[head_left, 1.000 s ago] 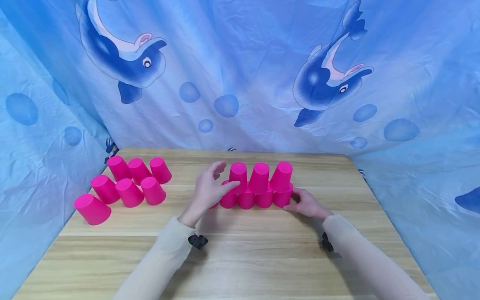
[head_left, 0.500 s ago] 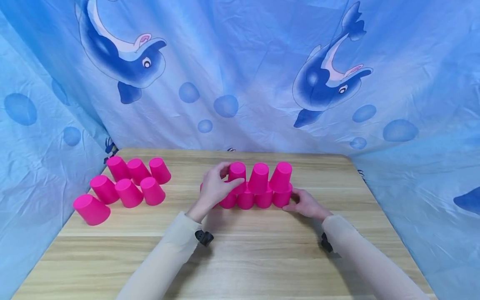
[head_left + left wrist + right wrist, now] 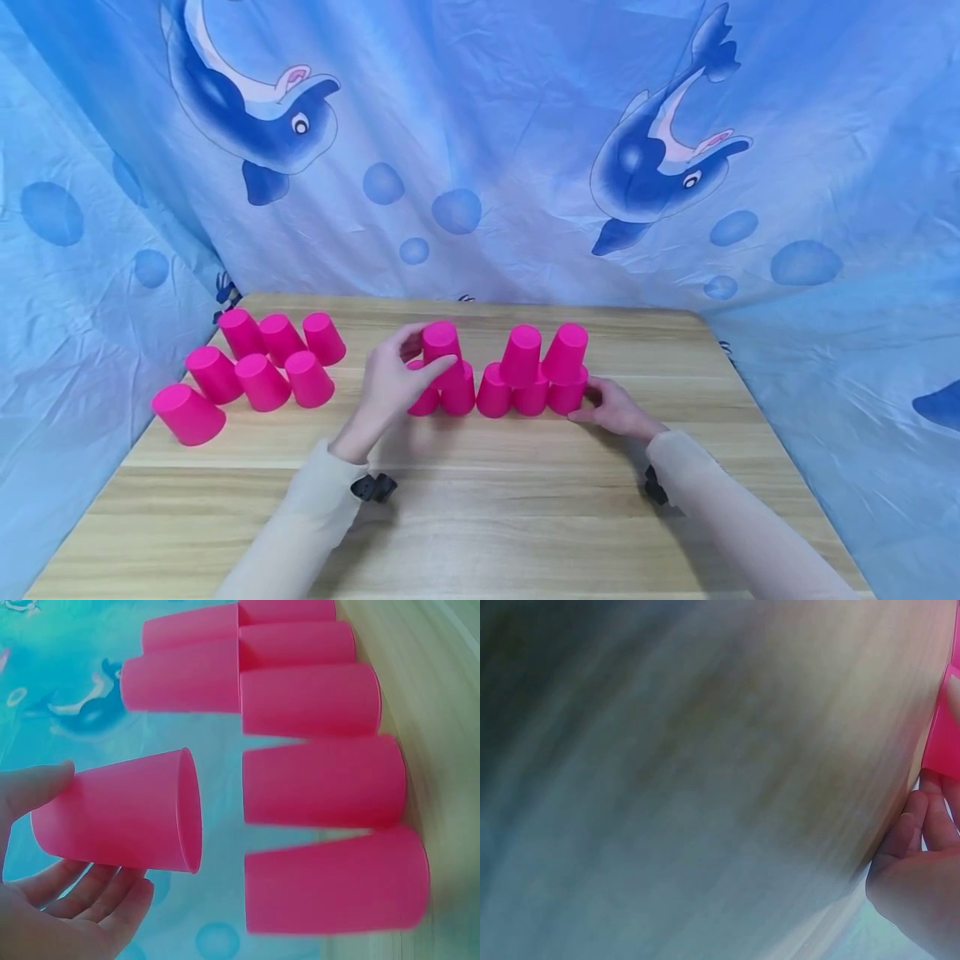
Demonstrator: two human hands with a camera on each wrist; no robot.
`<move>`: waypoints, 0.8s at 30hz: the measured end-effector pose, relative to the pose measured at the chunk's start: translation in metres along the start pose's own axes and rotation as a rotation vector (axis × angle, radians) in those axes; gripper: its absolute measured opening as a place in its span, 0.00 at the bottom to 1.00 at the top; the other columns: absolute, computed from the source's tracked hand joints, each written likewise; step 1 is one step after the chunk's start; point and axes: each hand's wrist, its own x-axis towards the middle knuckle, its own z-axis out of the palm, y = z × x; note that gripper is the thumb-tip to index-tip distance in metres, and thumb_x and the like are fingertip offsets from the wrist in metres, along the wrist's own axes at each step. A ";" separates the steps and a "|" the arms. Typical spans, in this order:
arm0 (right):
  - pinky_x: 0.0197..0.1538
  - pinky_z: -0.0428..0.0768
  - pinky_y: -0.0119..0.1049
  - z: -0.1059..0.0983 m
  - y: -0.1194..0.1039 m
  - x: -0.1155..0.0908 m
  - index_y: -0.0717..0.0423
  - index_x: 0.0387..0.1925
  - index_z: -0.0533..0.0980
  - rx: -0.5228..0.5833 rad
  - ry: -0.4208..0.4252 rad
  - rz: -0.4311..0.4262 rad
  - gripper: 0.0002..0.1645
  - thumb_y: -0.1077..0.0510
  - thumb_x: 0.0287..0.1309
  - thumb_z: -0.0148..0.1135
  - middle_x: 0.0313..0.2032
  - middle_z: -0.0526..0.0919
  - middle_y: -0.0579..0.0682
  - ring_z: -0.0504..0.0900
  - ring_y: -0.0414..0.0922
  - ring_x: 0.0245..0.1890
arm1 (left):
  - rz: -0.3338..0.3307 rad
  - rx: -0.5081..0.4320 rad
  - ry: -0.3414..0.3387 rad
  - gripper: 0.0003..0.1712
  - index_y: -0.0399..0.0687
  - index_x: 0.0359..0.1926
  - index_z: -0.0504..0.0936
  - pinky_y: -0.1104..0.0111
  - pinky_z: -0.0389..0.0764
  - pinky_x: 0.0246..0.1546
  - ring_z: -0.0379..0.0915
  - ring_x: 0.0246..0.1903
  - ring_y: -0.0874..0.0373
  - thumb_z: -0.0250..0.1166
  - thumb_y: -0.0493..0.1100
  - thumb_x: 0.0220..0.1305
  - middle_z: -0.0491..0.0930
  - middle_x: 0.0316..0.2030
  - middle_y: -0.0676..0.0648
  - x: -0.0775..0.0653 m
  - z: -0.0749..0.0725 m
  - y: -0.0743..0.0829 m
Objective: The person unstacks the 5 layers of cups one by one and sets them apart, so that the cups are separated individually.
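In the head view my left hand point(image 3: 393, 379) grips a pink upside-down cup point(image 3: 441, 337), thumb in front and fingers behind. The left wrist view shows this held cup point(image 3: 120, 814) apart from the bottom row, its rim facing the row. That bottom row consists of several pink cups point(image 3: 493, 392) standing upside down side by side. Two more cups point(image 3: 520, 357) rest on the row's right part. At the right end my right hand point(image 3: 618, 408) holds the last bottom cup point(image 3: 566, 397) between thumb and fingers; the right wrist view shows only a slice of pink cup point(image 3: 943, 742) at its fingers.
Several other pink cups point(image 3: 261, 383) stand upside down in a loose group on the table's left side. The wooden table point(image 3: 487, 517) ends at the back against a blue curtain point(image 3: 510, 167) printed with dolphins.
My left hand has closed round the left cup of the upper row and carried it leftward off its former spot. The right hand stays at the end cup.
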 end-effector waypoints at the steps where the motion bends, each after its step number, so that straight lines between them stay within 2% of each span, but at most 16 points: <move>1: 0.61 0.66 0.52 0.000 0.000 0.000 0.53 0.62 0.70 0.001 0.001 0.002 0.39 0.56 0.47 0.75 0.58 0.73 0.51 0.68 0.54 0.60 | -0.004 0.001 0.006 0.33 0.46 0.57 0.76 0.60 0.77 0.49 0.77 0.46 0.54 0.75 0.51 0.51 0.80 0.46 0.49 -0.001 -0.004 -0.001; 3: 0.61 0.66 0.52 0.000 0.000 0.000 0.53 0.62 0.70 0.001 0.000 0.003 0.39 0.55 0.48 0.75 0.58 0.73 0.51 0.68 0.54 0.60 | -0.009 0.008 0.019 0.34 0.45 0.57 0.76 0.59 0.77 0.50 0.77 0.46 0.53 0.75 0.50 0.50 0.80 0.46 0.47 -0.003 -0.012 -0.002; 9: 0.61 0.67 0.51 -0.001 0.002 0.001 0.53 0.62 0.70 -0.004 0.004 -0.004 0.39 0.55 0.47 0.75 0.58 0.74 0.51 0.69 0.53 0.60 | 0.034 0.006 0.065 0.33 0.42 0.56 0.77 0.56 0.76 0.51 0.78 0.45 0.50 0.76 0.48 0.50 0.80 0.46 0.44 -0.011 -0.031 -0.005; 14: 0.61 0.67 0.51 -0.001 0.002 0.002 0.53 0.62 0.70 -0.012 0.008 -0.005 0.40 0.55 0.47 0.75 0.58 0.74 0.51 0.69 0.53 0.60 | 0.043 0.028 0.079 0.33 0.45 0.56 0.77 0.58 0.76 0.50 0.78 0.44 0.54 0.76 0.50 0.50 0.80 0.45 0.49 -0.023 -0.044 -0.008; 20: 0.61 0.67 0.52 -0.001 0.001 0.001 0.53 0.63 0.70 -0.009 0.005 0.000 0.40 0.55 0.47 0.75 0.58 0.74 0.51 0.69 0.54 0.60 | 0.025 0.090 0.077 0.33 0.44 0.55 0.77 0.59 0.77 0.49 0.78 0.44 0.53 0.76 0.50 0.50 0.80 0.44 0.48 -0.033 -0.062 -0.022; 24: 0.61 0.66 0.52 -0.001 0.001 0.000 0.54 0.63 0.70 -0.006 -0.006 -0.016 0.40 0.55 0.48 0.75 0.59 0.73 0.52 0.68 0.55 0.61 | -0.010 0.181 0.076 0.34 0.42 0.55 0.76 0.58 0.78 0.47 0.78 0.44 0.50 0.76 0.51 0.50 0.80 0.44 0.45 -0.039 -0.079 -0.034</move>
